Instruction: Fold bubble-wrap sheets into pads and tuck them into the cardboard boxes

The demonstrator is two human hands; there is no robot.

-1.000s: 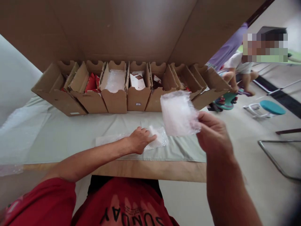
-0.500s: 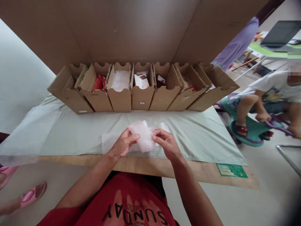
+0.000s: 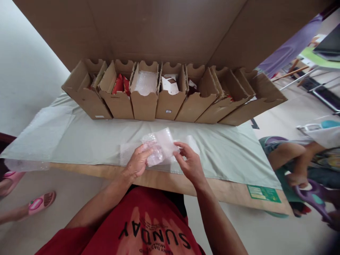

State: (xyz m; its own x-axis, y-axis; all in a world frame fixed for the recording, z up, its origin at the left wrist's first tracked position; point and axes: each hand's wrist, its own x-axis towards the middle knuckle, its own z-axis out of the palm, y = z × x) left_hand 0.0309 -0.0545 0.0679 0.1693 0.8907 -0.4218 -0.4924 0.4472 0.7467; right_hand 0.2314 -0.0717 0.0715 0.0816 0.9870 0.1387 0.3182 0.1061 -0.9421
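Observation:
A small piece of clear bubble wrap, partly folded, is held between my hands just above the table edge. My left hand grips its left side, thumb on top. At the right, my right hand pinches a smoother, whitish flap of it between thumb and fingertips. Whether anything lies inside the folds, I cannot tell. More clear bubble wrap lies on the pale green cloth beneath and behind both hands.
Several open cardboard bins line the table's back, holding red packets, bubble wrap and a white-brown box. A large plastic sheet hangs over the left edge. A person on a ride-on toy is at the right; pink sandals show lower left.
The bubble wrap has turned and opened out between my hands, with the flap now standing towards the right. The view has shifted, and the person on the ride-on toy has come closer.

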